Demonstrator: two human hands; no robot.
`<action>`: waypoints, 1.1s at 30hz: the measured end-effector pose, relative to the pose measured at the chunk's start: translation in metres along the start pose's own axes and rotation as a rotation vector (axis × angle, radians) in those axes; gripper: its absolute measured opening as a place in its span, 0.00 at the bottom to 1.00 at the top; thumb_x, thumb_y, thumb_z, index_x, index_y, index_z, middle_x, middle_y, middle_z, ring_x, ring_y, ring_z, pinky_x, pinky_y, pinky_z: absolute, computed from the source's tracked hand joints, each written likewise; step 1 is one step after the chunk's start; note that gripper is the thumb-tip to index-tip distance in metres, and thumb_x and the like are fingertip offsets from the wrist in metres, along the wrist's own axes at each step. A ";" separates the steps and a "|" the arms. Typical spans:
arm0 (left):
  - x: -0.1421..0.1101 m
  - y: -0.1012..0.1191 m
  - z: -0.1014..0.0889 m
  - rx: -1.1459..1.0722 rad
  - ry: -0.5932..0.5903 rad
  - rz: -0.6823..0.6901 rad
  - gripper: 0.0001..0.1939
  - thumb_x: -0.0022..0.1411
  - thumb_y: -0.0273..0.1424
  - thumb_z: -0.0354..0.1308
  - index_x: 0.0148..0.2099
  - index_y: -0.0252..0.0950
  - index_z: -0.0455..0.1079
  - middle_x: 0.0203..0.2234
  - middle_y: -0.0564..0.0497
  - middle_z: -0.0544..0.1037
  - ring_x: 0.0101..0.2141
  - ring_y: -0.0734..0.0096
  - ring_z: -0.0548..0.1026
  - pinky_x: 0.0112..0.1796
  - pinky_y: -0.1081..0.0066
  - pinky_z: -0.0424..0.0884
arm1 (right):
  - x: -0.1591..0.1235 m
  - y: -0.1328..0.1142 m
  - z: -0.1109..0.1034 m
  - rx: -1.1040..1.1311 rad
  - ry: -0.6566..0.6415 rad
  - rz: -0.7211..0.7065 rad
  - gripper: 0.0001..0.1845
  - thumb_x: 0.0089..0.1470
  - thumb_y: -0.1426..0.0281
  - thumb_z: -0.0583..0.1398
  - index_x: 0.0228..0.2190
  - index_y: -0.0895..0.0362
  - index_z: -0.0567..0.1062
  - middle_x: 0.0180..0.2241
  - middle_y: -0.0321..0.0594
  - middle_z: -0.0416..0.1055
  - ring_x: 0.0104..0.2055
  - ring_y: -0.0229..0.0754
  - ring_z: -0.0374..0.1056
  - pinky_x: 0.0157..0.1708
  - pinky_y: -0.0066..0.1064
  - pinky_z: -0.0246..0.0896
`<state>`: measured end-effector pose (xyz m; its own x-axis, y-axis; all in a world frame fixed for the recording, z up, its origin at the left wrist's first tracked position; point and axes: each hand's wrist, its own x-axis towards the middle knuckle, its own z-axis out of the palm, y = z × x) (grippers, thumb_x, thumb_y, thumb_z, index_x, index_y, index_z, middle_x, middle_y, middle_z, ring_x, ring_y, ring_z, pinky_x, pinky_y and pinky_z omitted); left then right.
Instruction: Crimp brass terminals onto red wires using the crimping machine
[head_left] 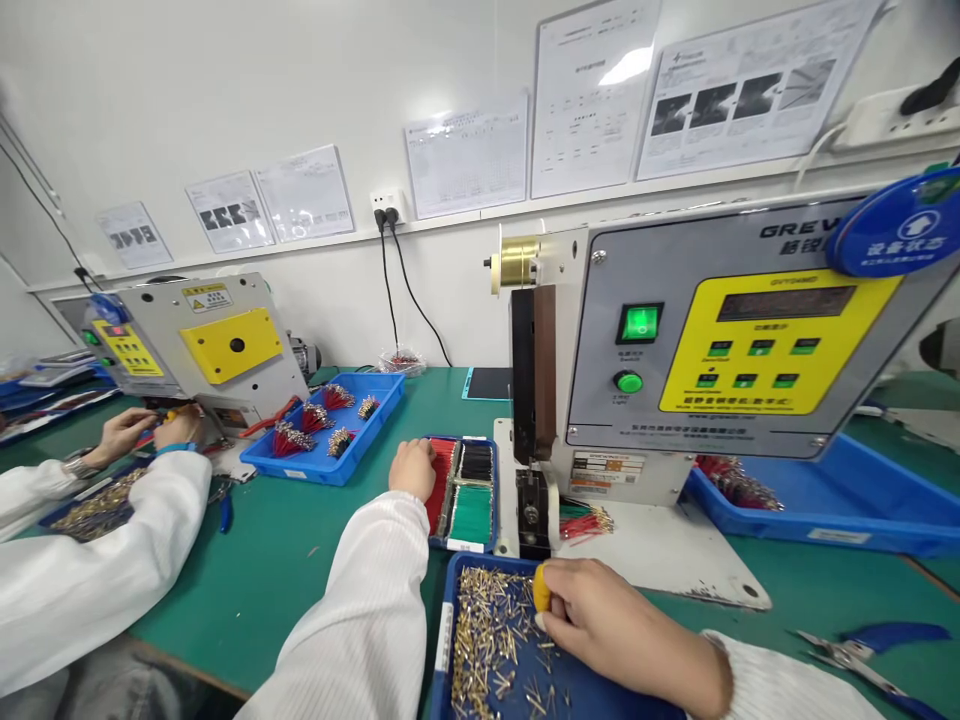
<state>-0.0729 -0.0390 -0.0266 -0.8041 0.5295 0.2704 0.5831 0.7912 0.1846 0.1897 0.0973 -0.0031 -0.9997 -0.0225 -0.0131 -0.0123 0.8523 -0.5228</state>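
Observation:
My left hand (412, 470) lies at the red wires (441, 480) in a small divided tray (493, 540). Its fingers curl at the edge of the bundle; their tips are hard to see. Black wires (477, 462) and green wires (471, 514) fill the neighbouring compartments. My right hand (607, 625) is over a blue tray (448, 625) of loose gold-coloured metal terminals (480, 630). A yellow finger cot (541, 588) covers one fingertip, close to the thumb. Whatever may be pinched there is too small to make out.
A grey crimping machine (600, 330) stands before me, red wires with terminals (589, 522) at its base. Blue bins (341, 470) hold wire bundles. Pliers (855, 650) lie at right. To the left, a co-worker's hands (176, 428) are at another machine (202, 340).

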 end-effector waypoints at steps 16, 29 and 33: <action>-0.026 0.053 -0.005 -0.072 -0.163 0.264 0.12 0.53 0.18 0.55 0.28 0.38 0.75 0.30 0.46 0.75 0.36 0.61 0.72 0.36 0.66 0.64 | 0.001 0.004 -0.003 0.031 0.043 -0.034 0.08 0.53 0.79 0.57 0.23 0.59 0.68 0.29 0.37 0.66 0.28 0.36 0.62 0.27 0.26 0.54; -0.024 0.050 -0.001 -0.089 -0.163 0.284 0.12 0.55 0.18 0.55 0.28 0.38 0.75 0.30 0.46 0.76 0.36 0.59 0.71 0.37 0.66 0.64 | 0.002 0.005 -0.004 0.112 0.017 0.035 0.07 0.50 0.76 0.61 0.23 0.58 0.68 0.25 0.33 0.67 0.25 0.35 0.61 0.26 0.25 0.49; -0.023 0.049 -0.002 -0.089 -0.167 0.294 0.12 0.53 0.18 0.55 0.29 0.38 0.76 0.30 0.46 0.76 0.36 0.60 0.71 0.36 0.66 0.64 | 0.002 0.004 -0.005 0.115 0.016 0.030 0.10 0.51 0.73 0.63 0.22 0.58 0.68 0.24 0.33 0.66 0.25 0.35 0.61 0.26 0.25 0.48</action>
<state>-0.0256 -0.0132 -0.0221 -0.6038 0.7795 0.1671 0.7946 0.5715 0.2050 0.1879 0.1033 -0.0011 -0.9998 0.0106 -0.0173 0.0190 0.7870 -0.6166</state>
